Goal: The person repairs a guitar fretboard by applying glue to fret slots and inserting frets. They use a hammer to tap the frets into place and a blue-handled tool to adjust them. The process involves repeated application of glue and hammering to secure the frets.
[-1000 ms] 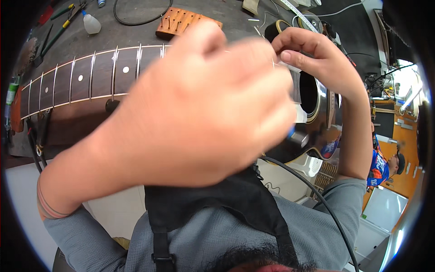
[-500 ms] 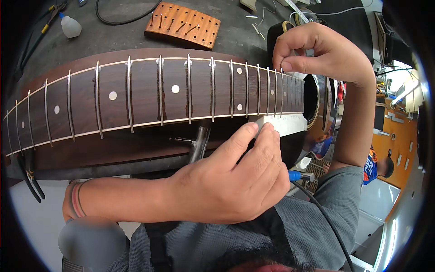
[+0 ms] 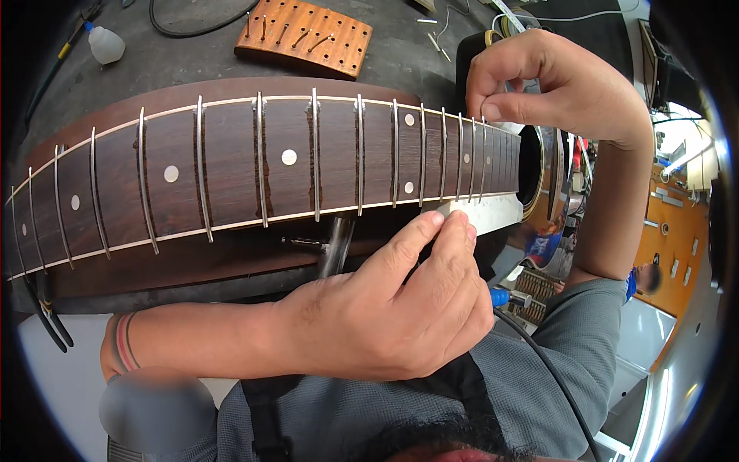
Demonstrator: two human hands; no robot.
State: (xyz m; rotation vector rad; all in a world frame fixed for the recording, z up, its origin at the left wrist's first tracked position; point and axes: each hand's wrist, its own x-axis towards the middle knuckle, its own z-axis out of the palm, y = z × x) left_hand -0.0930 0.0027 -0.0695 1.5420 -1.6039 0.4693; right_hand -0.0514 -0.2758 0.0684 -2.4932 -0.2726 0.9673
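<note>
A guitar fretboard (image 3: 339,150) with metal frets and pale dots spans the view, ending at a dark sound hole (image 3: 530,169). My left hand (image 3: 396,308) is just below the fretboard's near edge, thumb and fingertips pressed together on a white sheet (image 3: 496,212) lying beside the upper frets. My right hand (image 3: 558,88) is curled at the far edge near the last frets, fingertips closed; what they hold, if anything, is too small to make out. A metal post (image 3: 337,242) shows under the neck, and a blue-handled tool (image 3: 504,298) lies by my left knuckles.
A drilled wooden block (image 3: 304,38) with metal pins, a white squeeze bottle (image 3: 106,46) and a coiled cable sit on the dark bench (image 3: 192,61) beyond the neck. Dark-handled pliers (image 3: 50,312) are at lower left. A co-worker (image 3: 643,281) is in the right background.
My left hand has come down from in front of the fretboard to the white sheet below its edge. My right hand stays at the far edge, shifted slightly rightward.
</note>
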